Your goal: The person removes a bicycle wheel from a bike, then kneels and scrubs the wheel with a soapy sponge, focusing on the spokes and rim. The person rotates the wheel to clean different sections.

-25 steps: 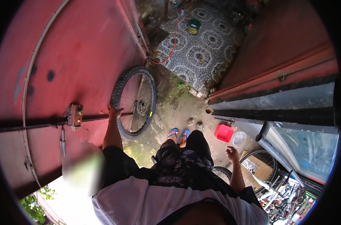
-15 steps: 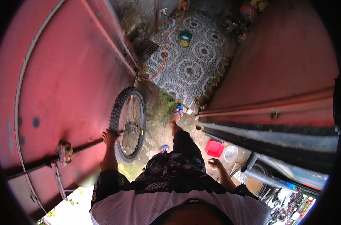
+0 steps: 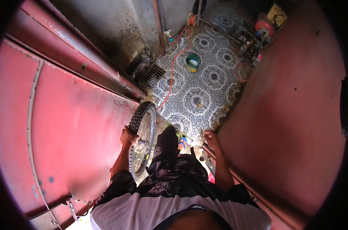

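A bicycle wheel (image 3: pixel 138 117) with a black knobbly tyre and thin spokes stands upright on my left side. My left hand (image 3: pixel 128 137) is closed around the tyre's outer edge. The wheel sits close to a red metal gate panel (image 3: pixel 82 119), with its far end by the start of the patterned paving. On the other side, my right hand (image 3: pixel 211 139) hangs forward with its fingers loosely curled in, and nothing shows in them. It is nearest to the edge of the red panel (image 3: pixel 285 107) on the right.
Grey-and-white patterned stone paving (image 3: pixel 197 96) lies ahead between the two red panels. A green bucket (image 3: pixel 192 61) stands on it, beside a long orange hose (image 3: pixel 172 78). A drain grate (image 3: pixel 153 74) lies at the left wall. Machinery with a red tank (image 3: pixel 264 25) occupies the far right.
I have stepped forward toward the paving, bringing the wheel along with my left hand. My right hand has swung forward, and the panels now reach farther back beside me.
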`<state>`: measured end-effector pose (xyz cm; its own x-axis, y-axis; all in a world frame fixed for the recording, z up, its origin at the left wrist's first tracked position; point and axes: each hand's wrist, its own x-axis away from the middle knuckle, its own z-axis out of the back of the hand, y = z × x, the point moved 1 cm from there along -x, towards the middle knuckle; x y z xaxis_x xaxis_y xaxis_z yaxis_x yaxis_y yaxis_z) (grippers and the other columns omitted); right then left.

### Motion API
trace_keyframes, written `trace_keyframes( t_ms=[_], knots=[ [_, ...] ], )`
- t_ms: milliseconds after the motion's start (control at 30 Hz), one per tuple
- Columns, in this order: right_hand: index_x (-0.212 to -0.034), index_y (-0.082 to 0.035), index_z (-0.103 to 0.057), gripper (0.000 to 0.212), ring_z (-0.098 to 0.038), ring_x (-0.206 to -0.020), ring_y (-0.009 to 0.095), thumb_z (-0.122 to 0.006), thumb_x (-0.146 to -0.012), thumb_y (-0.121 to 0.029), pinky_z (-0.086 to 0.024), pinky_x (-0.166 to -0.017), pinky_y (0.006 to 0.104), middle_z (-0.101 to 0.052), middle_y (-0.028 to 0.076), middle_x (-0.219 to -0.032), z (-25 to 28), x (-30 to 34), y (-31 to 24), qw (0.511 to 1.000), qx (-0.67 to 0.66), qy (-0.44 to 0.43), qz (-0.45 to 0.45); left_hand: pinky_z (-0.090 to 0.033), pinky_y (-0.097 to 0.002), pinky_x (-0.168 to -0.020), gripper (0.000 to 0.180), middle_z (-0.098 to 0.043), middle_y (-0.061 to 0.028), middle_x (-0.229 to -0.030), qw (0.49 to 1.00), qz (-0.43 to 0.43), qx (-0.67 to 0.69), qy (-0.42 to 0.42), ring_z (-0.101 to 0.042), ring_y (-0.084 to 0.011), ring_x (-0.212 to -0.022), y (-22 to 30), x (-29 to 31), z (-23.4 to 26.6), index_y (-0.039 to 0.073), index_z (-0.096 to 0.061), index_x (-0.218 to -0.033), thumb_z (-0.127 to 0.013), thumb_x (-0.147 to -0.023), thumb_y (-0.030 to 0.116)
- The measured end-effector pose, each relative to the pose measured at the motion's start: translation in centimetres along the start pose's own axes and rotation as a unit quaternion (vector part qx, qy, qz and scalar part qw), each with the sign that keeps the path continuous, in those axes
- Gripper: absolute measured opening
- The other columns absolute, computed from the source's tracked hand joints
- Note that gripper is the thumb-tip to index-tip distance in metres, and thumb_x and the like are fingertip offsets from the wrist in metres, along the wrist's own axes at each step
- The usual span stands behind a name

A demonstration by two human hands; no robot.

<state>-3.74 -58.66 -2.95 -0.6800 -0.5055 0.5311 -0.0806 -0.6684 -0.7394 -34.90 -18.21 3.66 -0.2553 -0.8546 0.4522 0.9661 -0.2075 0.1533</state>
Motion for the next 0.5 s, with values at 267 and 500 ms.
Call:
trace_keyframes(
  t_ms=[267, 500],
  knots=[
    [-0.128, -0.007, -0.069, 0.033, -0.076, -0.090, 0.021, -0.066, -0.102, -0.027, -0.058, -0.082, 0.0377, -0.078, 0.015, -0.103, 9.2, -8.6, -1.1, 0.980, 0.189, 0.062, -0.021, -0.055, -0.0557, -0.090, 0.077, -0.061, -0.0206, -0.121, 0.997, -0.026, 0.065, 0.033, -0.065, -0.0458, -0.112, 11.5, -13.3, 5.9, 0.011, -0.044, -0.127, -0.089, -0.067, 0.028],
    [-0.132, -0.009, -0.068, 0.038, -0.072, -0.110, 0.029, -0.064, -0.102, -0.032, -0.056, -0.095, 0.0400, -0.076, 0.013, -0.120, 16.9, -16.7, -7.2, 0.963, 0.207, -0.096, -0.146, -0.052, -0.0596, -0.095, 0.081, -0.055, -0.0277, -0.122, 0.987, -0.026, 0.134, 0.088, -0.059, -0.0518, -0.116, 20.9, -24.1, 9.6, 0.008, -0.041, -0.133, -0.088, -0.069, 0.023]
  ],
)
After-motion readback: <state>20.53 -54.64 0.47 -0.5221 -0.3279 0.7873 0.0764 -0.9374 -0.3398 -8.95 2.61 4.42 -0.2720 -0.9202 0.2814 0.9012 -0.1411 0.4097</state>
